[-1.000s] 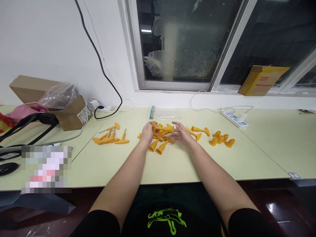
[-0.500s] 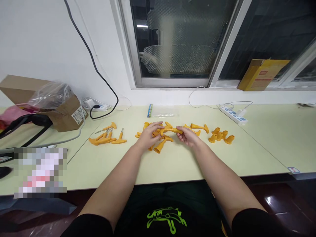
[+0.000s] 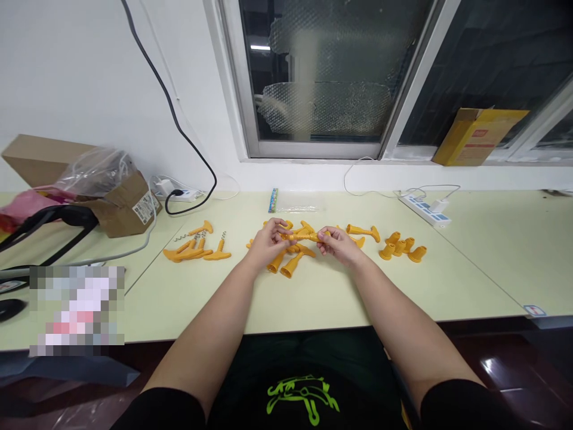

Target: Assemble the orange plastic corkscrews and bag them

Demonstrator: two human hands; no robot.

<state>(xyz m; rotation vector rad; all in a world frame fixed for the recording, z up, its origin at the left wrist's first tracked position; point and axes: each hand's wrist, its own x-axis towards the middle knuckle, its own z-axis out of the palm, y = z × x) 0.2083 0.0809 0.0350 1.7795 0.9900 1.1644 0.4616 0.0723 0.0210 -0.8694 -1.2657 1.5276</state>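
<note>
yellow corkscrew [image 3: 304, 237] held between left hand [image 3: 266, 242] and right hand [image 3: 340, 245]

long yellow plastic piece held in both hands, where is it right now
In the head view, the long yellow plastic piece is near the middle, held between the left hand and the right hand, over a cluster of similar yellow plastic pieces.

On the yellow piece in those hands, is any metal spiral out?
None shows: the yellow piece looks yellow where visible between left hand and right hand. Whether one sits inside, I cannot tell.
</note>
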